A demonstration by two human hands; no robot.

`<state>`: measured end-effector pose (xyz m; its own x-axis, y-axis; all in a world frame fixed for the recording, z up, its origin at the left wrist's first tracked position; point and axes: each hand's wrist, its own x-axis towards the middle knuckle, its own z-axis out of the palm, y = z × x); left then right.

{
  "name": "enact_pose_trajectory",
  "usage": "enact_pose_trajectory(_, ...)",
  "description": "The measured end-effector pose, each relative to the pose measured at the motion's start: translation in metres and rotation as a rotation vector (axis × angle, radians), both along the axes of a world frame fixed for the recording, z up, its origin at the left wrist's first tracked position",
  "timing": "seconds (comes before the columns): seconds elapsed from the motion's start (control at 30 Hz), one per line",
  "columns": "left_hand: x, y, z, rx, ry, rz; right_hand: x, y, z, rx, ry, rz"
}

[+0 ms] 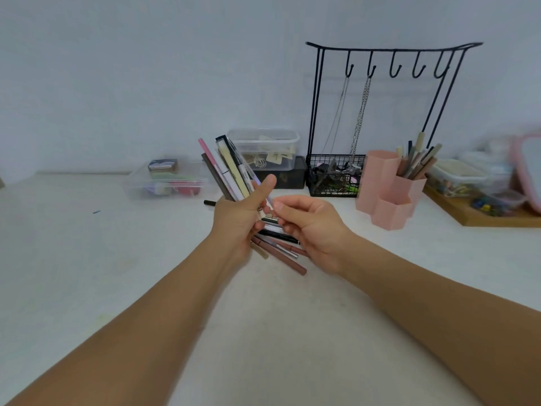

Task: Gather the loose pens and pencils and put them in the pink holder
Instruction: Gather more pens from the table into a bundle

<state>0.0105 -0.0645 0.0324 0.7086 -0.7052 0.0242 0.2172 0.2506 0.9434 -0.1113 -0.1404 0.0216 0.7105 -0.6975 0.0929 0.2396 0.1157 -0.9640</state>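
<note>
Left hand (pixel 238 221) holds a fanned bundle of pens and pencils (pixel 228 168) above mid-counter (pixel 87 259), fingers curled round it, thumb up. Right hand (pixel 311 227) pinches the bundle's lower part with its fingertips. Pink holder (pixel 389 194) stands toward the counter's back right edge, more pens in it.

Pink holder (pixel 390 194), black wire rack (pixel 380 118), pink, cream and brown pens (pixel 227 168).

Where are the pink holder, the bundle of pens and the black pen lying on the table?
pink holder (pixel 392 186): head view, front wall.
bundle of pens (pixel 231 168): head view, upper shafts above the left hand.
black pen (pixel 209 203): head view, visible end.
</note>
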Motion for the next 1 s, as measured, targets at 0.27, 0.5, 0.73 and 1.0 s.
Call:
enact_pose_trajectory(0.27, -0.004, -0.004, -0.008, 0.058, -0.061, 0.050, 0.000, -0.004, -0.001, -0.222, 0.033, -0.053)
enact_pose_trajectory(0.5, -0.005, -0.007, -0.009, 0.093, -0.121, 0.063, -0.001, -0.003, -0.001, -0.360, 0.026, -0.086)
enact_pose_trajectory(0.73, 0.007, -0.005, -0.001, 0.026, 0.060, 0.070, -0.008, -0.028, 0.007, -0.826, 0.532, -0.151)
enact_pose_trajectory(1.0, 0.016, -0.006, -0.002, -0.014, 0.093, -0.013, -0.005, -0.027, 0.010, -0.921, 0.673, -0.054)
